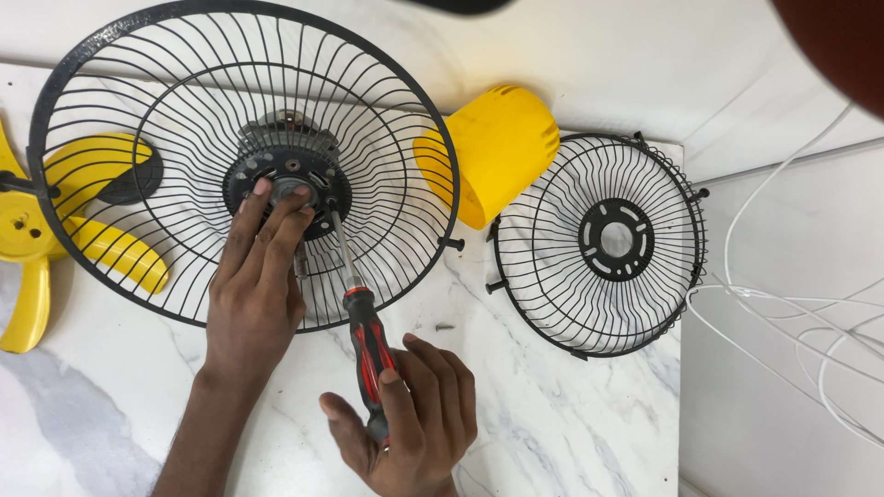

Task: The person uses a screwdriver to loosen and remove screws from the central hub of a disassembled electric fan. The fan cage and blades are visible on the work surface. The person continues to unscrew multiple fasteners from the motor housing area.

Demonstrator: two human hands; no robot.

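Note:
A large black wire fan guard stands tilted on a white marble table, with the grey motor hub at its centre. My left hand reaches through the wires, its fingertips pressing on the hub. My right hand grips the red and black handle of a screwdriver. The screwdriver's metal shaft runs up to the hub's right edge. A small loose screw lies on the marble just right of the handle.
A yellow motor cover lies behind the guard. A second, smaller black guard lies at the right table edge. Yellow fan blades rest at far left. White wires trail over the floor on the right.

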